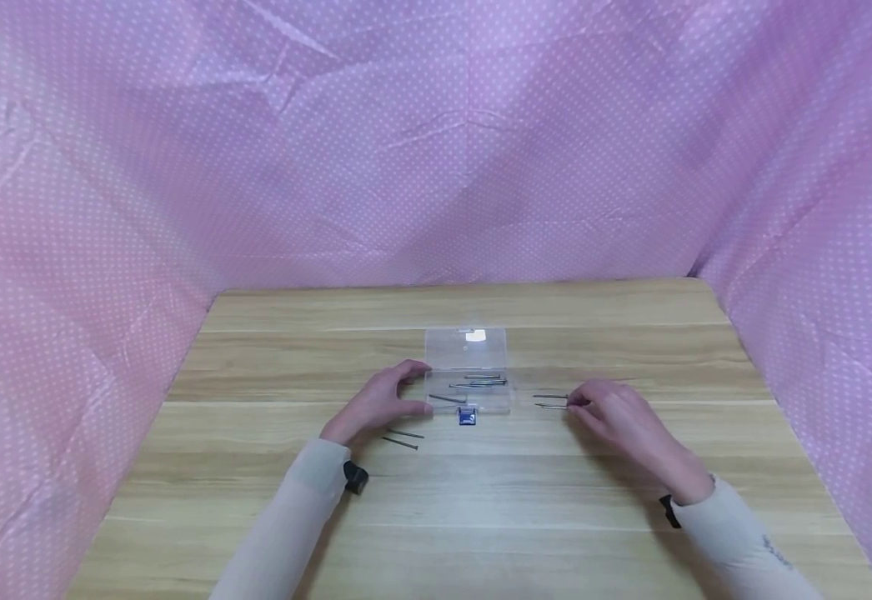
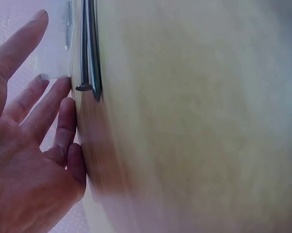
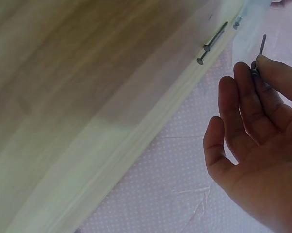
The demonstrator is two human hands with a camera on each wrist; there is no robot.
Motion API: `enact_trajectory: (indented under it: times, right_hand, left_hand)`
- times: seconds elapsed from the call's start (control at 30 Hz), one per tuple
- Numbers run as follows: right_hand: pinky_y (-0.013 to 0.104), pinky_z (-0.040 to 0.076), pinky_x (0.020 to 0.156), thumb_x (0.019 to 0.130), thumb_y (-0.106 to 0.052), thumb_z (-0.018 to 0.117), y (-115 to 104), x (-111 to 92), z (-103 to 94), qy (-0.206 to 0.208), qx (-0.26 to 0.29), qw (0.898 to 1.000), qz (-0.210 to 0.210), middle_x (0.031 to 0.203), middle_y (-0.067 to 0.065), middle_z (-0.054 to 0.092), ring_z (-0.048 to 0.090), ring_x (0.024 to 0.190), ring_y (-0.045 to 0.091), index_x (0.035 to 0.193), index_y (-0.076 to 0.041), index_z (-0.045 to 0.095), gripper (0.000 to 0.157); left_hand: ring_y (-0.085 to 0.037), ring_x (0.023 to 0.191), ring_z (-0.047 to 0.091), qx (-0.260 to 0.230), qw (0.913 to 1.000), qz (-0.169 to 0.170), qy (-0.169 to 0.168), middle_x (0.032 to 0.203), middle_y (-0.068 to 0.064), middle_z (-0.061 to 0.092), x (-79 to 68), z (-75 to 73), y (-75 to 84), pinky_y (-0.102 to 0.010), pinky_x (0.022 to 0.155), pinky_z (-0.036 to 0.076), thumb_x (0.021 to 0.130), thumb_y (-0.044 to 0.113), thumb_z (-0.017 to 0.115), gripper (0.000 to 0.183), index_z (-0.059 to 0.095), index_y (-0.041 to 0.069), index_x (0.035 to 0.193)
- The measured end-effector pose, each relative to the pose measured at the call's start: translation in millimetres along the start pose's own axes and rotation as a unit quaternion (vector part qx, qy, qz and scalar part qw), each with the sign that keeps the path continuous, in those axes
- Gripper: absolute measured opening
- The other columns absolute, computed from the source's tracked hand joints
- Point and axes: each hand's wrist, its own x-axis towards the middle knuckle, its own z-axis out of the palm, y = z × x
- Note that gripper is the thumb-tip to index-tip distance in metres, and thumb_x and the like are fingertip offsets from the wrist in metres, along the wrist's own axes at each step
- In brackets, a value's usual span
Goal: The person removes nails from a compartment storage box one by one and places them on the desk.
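A clear plastic box (image 1: 508, 398) sits with its lid (image 1: 447, 346) laid back, several nails (image 1: 485, 384) inside. My left hand (image 1: 379, 402) spreads thumb and fingers along the box's left end, fingertips right at its edge. Two loose nails (image 1: 403, 443) lie on the table just below that hand; in the left wrist view nails (image 2: 84, 48) lie close by the fingers. To the right of the box, my right hand (image 1: 616, 411) pinches a nail (image 3: 263, 44) near its head, its shank pointing away from the fingertips. Another nail (image 1: 549, 396) shows beside those fingertips.
A small blue tab (image 1: 467, 416) is at the middle of the box's front edge. The wooden table (image 1: 481, 517) extends around everything. Pink dotted cloth (image 1: 466, 167) hangs behind it and on both sides.
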Motion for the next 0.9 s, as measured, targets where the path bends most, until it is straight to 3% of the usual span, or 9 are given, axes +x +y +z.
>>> enact_trajectory:
  times: [0.47,0.9]
  right_hand:
    - [0.041,0.058,0.07,0.085,-0.003,0.081,1.1,1.6,6.8,-0.029,-0.014,0.999,0.008,0.085,0.0,0.071,0.068,0.079,0.019,0.088,-0.012,0.075,0.011]
    - [0.042,0.057,0.073,0.088,-0.007,0.081,0.4,5.1,9.7,-0.058,-0.024,0.998,0.02,0.087,-0.002,0.068,0.066,0.082,0.019,0.09,-0.011,0.076,0.007]
  left_hand:
    - [-0.025,0.144,0.046,0.001,0.9999,0.0,-0.015,0.156,0.0,0.051,-0.1,-1.7,2.9,-0.05,0.12,0.033,0.085,0.032,0.087,0.078,0.049,0.025,0.153]
    - [-0.031,0.143,0.046,0.002,0.9997,0.016,-0.016,0.155,-0.005,0.051,-1.1,-3.2,2.1,-0.055,0.119,0.033,0.085,0.03,0.086,0.073,0.054,0.024,0.15]
